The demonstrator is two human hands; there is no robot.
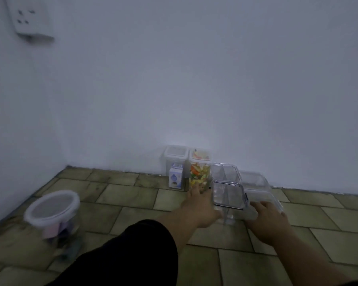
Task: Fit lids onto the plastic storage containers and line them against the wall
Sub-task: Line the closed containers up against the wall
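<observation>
Wall [194,79]: plain white. Floor [132,197]: olive-tan tiles, dark grout. Far jar [200,174]: orange, yellow, green contents. Left tub [52,215]: white lid. Sleeve [132,254]: black.

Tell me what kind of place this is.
Probably a bare corner of a room in a home. Plain white wall with a wall socket, a worn tiled floor, and plastic storage containers standing directly on the tiles against the wall.

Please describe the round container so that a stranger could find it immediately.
Start at the wall socket high on the left, then look down to the tiled floor. The round container stands there alone with a white lid, far left of the square containers by the wall.
</observation>
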